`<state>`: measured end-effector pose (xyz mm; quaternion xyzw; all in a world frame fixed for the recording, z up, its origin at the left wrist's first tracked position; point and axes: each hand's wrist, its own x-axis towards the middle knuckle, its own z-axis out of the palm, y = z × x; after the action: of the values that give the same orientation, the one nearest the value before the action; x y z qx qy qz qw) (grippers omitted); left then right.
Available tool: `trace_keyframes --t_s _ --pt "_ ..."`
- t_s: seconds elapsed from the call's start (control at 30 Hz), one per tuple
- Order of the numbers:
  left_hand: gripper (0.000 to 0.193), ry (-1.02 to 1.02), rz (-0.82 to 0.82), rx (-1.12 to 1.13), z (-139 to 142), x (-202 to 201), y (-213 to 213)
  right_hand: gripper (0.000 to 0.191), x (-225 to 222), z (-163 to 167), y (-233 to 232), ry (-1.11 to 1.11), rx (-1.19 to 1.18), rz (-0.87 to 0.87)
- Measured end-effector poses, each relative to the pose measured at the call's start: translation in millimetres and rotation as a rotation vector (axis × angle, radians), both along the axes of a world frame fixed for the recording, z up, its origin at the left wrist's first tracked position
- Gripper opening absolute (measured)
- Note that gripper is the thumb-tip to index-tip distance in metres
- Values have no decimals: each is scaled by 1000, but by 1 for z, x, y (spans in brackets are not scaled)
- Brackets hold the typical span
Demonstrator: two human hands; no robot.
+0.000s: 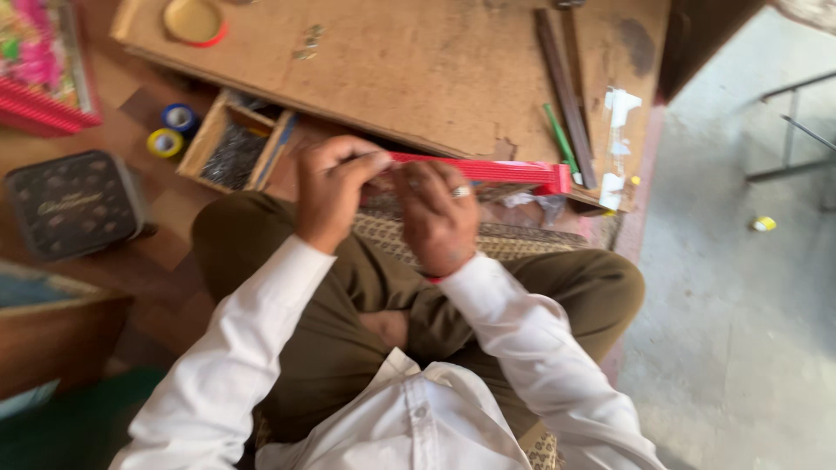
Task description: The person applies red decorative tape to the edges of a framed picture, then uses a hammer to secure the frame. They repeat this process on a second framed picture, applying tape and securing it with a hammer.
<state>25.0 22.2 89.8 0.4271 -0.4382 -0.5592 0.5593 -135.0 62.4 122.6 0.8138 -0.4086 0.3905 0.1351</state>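
1. Grey concrete floor point(740, 287) fills the right side of our view; brown wooden flooring lies to the left, and we look down on a person seated cross-legged between them.
2. Ahead of the knees we see a large, worn wooden board point(409, 70) that serves as the low work surface, scuffed and stained, with torn white tape on its right end.
3. We see the person's white shirt sleeves and olive-brown trousers filling the lower middle, above a patterned mat.
4. At far left sits a dark, embossed square tin point(74, 204); above it, a red-edged frame with a bright floral picture point(39, 65) is cut off by the corner.
5. Near the board's front edge, a small open wooden box point(235, 144) holds what look like dark nails or pins.
6. Across the middle we see a long, thin red strip point(488, 170), held level just above the lap and just in front of the board, its free end reaching right.
7. We see the left hand point(335, 187) with its grip clamped on the strip's left end, fingers curled over it.
8. Just beside it, the right hand point(440, 218), wearing a ring, has its grip closed on the strip too.
9. A dark slat and a green pencil point(559, 135) lie on the board at right.
10. Two tape rolls point(170, 129), blue and yellow, rest left of the box, and a round red-rimmed lid point(193, 22) sits at the board's top left.
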Motion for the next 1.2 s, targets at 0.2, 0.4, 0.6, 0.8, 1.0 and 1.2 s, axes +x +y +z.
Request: trace_keyframes --t_s 0.2,0.4,0.6,0.8,1.0,1.2 --pt "9 -41 2 -23 6 4 3 39 -29 -11 -6 75 -131 -49" --pt "10 36 -6 26 0 5 1 30 -95 -1 -2 -19 -40 -172" --pt "12 156 -14 136 0 -1 1 33 -134 -13 1 -80 36 -96" --pt "10 106 24 142 -1 -5 4 15 -271 -53 -56 -610 345 -512" --pt "7 137 11 113 2 -12 -4 48 -377 -114 -86 -401 695 -1117" --pt "10 123 43 124 0 -18 -21 47 -380 -124 -99 -306 923 -1271"
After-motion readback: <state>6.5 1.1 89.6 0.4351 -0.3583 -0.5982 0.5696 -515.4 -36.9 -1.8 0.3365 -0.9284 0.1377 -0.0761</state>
